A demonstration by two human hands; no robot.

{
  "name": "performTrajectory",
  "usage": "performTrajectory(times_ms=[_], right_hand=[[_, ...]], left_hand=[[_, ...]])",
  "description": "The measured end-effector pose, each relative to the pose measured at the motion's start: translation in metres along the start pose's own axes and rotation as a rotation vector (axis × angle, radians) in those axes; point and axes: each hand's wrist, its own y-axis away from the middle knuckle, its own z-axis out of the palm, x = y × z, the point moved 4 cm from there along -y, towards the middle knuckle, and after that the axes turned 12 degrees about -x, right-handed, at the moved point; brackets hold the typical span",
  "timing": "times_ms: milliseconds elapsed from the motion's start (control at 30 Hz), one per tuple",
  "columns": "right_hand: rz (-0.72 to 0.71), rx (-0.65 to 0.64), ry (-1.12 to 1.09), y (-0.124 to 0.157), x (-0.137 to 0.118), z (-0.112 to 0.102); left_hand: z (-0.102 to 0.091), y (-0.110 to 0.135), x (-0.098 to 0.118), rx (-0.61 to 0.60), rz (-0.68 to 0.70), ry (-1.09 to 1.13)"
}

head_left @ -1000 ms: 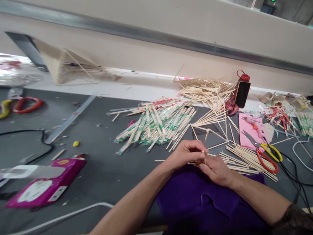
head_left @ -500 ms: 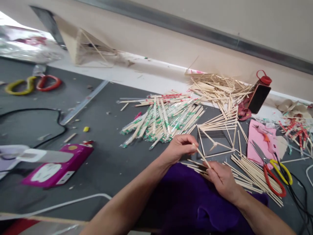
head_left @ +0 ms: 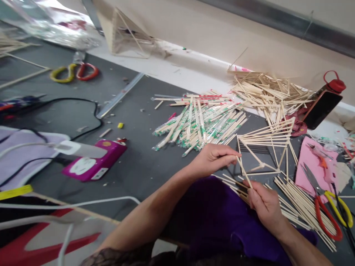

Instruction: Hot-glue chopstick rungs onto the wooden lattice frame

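My left hand (head_left: 212, 159) and my right hand (head_left: 264, 202) pinch the two ends of one thin bare wooden stick (head_left: 244, 172), held slanted over the grey table (head_left: 138, 162). Both hands are closed on it. Just beyond the stick lies a flat frame of glued sticks (head_left: 264, 147). Under my right hand lies a loose row of bare sticks (head_left: 299, 201). A purple cloth (head_left: 210, 218) covers my lap below both hands.
A heap of wrapped chopsticks (head_left: 199, 123) lies behind my left hand, and a pile of bare sticks (head_left: 266, 92) beyond it. Red-and-yellow scissors (head_left: 324, 199) lie right, beside pink paper (head_left: 313, 166). A magenta power strip (head_left: 94, 164) and cables lie left; a dark bottle (head_left: 323, 105) leans at the back.
The view has swung left and down. My hands have moved apart: the stick once held short and upright between them now slants, with one hand at each end.
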Motion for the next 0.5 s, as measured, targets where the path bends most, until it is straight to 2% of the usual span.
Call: performTrajectory(times_ms=[133, 200, 333, 500], right_hand=[[-0.009, 0.009, 0.04, -0.001, -0.003, 0.001], [-0.011, 0.012, 0.06, -0.002, -0.006, 0.001], [-0.001, 0.008, 0.088, -0.004, -0.007, 0.001], [0.019, 0.002, 0.06, -0.004, -0.002, 0.003]], left_hand=[[0.005, 0.004, 0.015, 0.155, 0.224, -0.769], [0.01, 0.006, 0.019, 0.212, 0.266, -1.017], [0.017, 0.005, 0.023, 0.257, 0.259, -1.174], [0.017, 0.005, 0.018, 0.285, 0.184, -1.114]])
